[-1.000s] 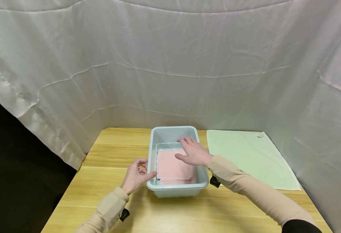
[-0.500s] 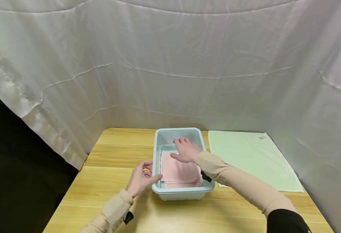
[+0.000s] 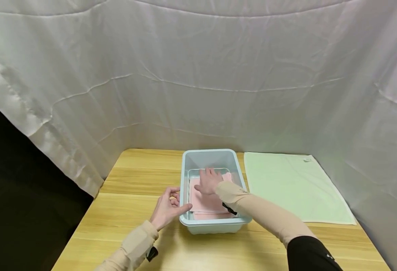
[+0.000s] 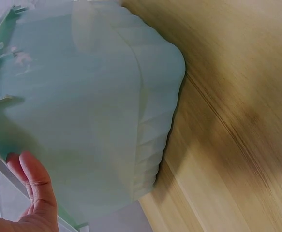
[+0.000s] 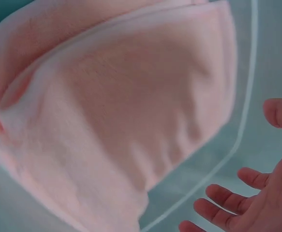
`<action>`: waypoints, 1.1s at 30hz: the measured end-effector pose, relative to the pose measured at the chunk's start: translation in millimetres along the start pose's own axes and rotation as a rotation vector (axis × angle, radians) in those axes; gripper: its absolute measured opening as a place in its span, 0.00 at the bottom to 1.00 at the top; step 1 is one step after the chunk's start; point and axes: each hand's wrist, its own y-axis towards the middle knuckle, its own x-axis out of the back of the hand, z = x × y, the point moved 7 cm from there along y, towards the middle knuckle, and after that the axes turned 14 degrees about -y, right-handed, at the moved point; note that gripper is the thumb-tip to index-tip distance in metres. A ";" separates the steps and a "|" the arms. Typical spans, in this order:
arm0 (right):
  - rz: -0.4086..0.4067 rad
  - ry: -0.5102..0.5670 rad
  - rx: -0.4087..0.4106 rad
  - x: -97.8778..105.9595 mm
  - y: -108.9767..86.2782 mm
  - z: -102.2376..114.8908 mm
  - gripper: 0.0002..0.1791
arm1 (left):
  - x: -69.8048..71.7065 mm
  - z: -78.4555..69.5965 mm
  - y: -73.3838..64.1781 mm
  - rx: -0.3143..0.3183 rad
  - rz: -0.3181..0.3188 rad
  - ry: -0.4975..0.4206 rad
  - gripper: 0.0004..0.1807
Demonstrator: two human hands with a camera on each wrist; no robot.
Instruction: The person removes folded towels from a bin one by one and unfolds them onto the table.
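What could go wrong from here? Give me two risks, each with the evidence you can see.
The pink cloth lies in uneven layers, so the right hand over it could drag the top one askew. The left hand holds only one side of the light blue basin, so a push near the opposite side might slide or tilt it.

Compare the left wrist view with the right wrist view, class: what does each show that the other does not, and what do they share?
Only the left wrist view shows the left hand at the rim, the outer wall of the pale blue bin, and the wooden table.

Only the right wrist view shows the right hand, its fingers spread apart, and the folded pink cloth with a shadow across it.

Both show part of the bin: the left from outside, the right from inside.
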 end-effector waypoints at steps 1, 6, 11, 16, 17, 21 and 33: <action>0.000 -0.004 -0.009 -4.9 2.5 0.7 0.38 | -0.1 0.2 0.0 -0.001 0.001 0.001 0.36; 0.001 -0.020 -0.041 -25.8 10.4 3.3 0.43 | -0.6 1.2 0.3 -0.009 0.006 0.006 0.36; 0.003 -0.010 -0.047 -37.8 14.6 6.0 0.42 | -2.2 0.6 0.0 -0.012 0.008 0.015 0.36; 0.016 0.000 -0.054 -43.2 19.0 8.1 0.43 | -3.2 0.5 -0.9 -0.009 0.005 0.025 0.36; 0.027 -0.004 -0.049 -44.6 19.7 9.0 0.44 | -3.2 0.7 -1.1 -0.009 0.003 0.027 0.36; 0.051 -0.012 -0.034 -49.2 21.5 12.3 0.45 | -2.4 -0.2 -2.2 -0.016 -0.004 0.037 0.35; 0.104 -0.045 -0.043 -69.0 37.6 6.9 0.49 | -6.8 -2.3 -2.8 -0.017 0.003 0.074 0.37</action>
